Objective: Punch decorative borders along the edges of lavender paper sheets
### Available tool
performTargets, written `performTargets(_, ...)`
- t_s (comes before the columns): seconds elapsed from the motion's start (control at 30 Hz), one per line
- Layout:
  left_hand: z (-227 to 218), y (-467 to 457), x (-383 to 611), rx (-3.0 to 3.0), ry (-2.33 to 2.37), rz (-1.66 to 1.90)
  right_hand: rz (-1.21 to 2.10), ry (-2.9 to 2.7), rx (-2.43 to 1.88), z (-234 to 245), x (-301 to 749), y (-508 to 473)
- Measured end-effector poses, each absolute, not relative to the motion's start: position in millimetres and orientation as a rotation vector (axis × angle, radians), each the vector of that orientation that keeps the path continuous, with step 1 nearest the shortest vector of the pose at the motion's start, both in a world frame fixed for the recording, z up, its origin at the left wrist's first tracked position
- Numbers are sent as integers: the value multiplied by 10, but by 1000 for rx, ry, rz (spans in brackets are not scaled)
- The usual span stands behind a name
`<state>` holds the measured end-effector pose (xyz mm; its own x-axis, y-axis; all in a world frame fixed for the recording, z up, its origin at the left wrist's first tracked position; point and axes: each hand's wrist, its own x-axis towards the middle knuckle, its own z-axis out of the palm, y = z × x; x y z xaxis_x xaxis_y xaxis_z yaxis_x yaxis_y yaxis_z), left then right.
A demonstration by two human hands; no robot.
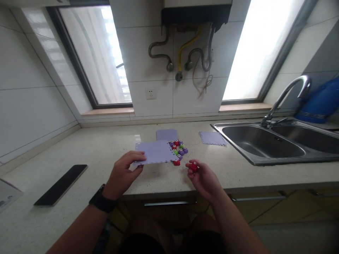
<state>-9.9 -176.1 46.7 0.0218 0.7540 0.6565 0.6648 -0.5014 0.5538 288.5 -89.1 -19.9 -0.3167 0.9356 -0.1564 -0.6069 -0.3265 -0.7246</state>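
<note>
My left hand [124,172] pinches the near left corner of a lilac sheet [156,152] with punched edges and holds it just above the counter. My right hand [202,176] is closed around a small red punch [194,166]. Beyond the sheet lies a cluster of several small punches [178,147] in red, green and purple, and one more red punch [176,162] sits at the sheet's near right corner. A second lilac sheet [166,134] lies behind the cluster, and a third [212,138] lies near the sink.
A black phone [61,184] lies on the counter [106,148] at the left. A steel double sink [267,143] with a tap [287,93] is at the right, with a blue container [319,102] behind it. Tiled wall, socket and pipes stand behind.
</note>
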Motion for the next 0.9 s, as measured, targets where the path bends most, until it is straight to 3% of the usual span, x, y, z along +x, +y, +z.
performTargets(0.17, 329, -1861, -44, 2361, 1245, 1359, 2086, -654, -623, -255, 2738, -1200)
performTargets(0.4, 166, -1986, 158, 2452, 1131, 1081, 2010, -832, -794, -205, 2723, -1363)
performTargets(0.53, -62, -1871, 58, 2454, 1627, 963, 1795, -761, -873, -231, 2931, -1281)
performTargets(0.67, -503, -1773, -88, 2229, 2130, 551, 1625, -646, -911, -267, 3284, -1139)
performTargets(0.9, -733, -1642, 165, 2120, 2229, 206, 1510, -600, -976, -315, 3787, -1066)
